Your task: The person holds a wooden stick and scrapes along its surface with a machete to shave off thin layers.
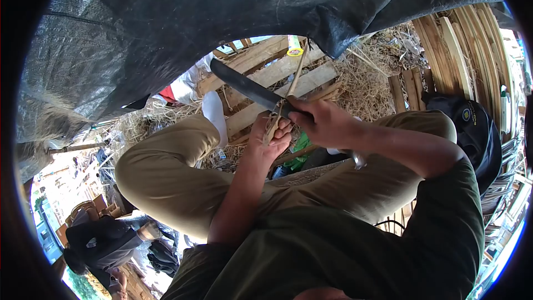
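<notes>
In the head view my right hand (325,122) is closed around the handle of a machete (247,86), whose wide dark blade points up and to the left. My left hand (270,138) grips a thin wooden strip (298,72) that slants up past the blade, which meets it just above my fingers. Small curled shavings hang by the left fingers. Both hands are held close together between my bent knees. My right hand partly covers the machete's handle.
Slatted pallet boards (308,80) lie ahead, with a yellow-labelled container (294,46) on them. Shavings (363,86) litter the ground. A dark tarp (222,0) hangs overhead. Stacked planks (474,50) and a black bag (472,128) stand at right. Another person (102,244) sits at lower left.
</notes>
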Available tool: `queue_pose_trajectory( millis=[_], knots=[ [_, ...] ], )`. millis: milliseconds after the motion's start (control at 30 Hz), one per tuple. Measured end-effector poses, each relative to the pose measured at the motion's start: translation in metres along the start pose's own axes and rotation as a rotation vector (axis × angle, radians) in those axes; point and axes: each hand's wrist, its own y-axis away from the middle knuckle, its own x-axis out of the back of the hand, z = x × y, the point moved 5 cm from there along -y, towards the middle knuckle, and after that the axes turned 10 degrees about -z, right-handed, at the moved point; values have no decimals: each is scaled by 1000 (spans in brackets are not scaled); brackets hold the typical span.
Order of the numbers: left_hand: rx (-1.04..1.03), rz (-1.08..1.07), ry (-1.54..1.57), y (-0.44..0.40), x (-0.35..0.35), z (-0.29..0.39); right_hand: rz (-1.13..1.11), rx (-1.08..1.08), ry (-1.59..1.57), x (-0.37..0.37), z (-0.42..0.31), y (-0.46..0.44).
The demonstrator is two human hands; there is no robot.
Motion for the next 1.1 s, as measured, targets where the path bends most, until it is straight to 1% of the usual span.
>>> queue_pose_trajectory(
  millis=[33,133,167,233,267,333,433,533,633,733,833,867,933,967,1033,1100],
  knots=[
    [-35,47,7,3,-4,-3,100,82,-25,-4,-4,6],
    [-34,71,-34,0,0,-2,7,-40,-1,-1,12,3],
    [-75,98,-37,0,1,-2,-53,-117,27,-1,17,1],
    [-4,143,-57,-2,-3,-3,-172,-272,85,-2,20,-2],
    [35,164,-67,-4,-4,-3,-248,-386,-22,-4,22,0],
    [48,156,-100,-4,-5,-2,-398,-611,-246,-3,4,5],
    [36,195,-97,-2,-4,3,-473,-656,-583,-15,18,4],
    [34,217,-46,1,-5,3,-513,-703,-798,-19,23,4],
    [41,184,-11,0,-7,3,-633,-745,-951,-18,24,5],
    [14,162,-15,4,-5,2,-542,-667,-675,-9,28,-1],
    [24,194,-52,3,-12,3,-343,-724,-362,13,49,-14],
    [33,213,-66,2,-15,2,-350,-730,-362,11,50,-13],
    [21,154,-32,-1,-5,4,-368,-737,-363,3,37,-9],
    [12,146,-13,2,1,3,-467,-659,-373,-6,20,-3],
    [1,149,20,7,-5,-2,-484,-611,-410,-8,2,-2],
    [-17,153,40,7,-6,-5,-506,-599,-435,-3,5,-3]
  ],
)
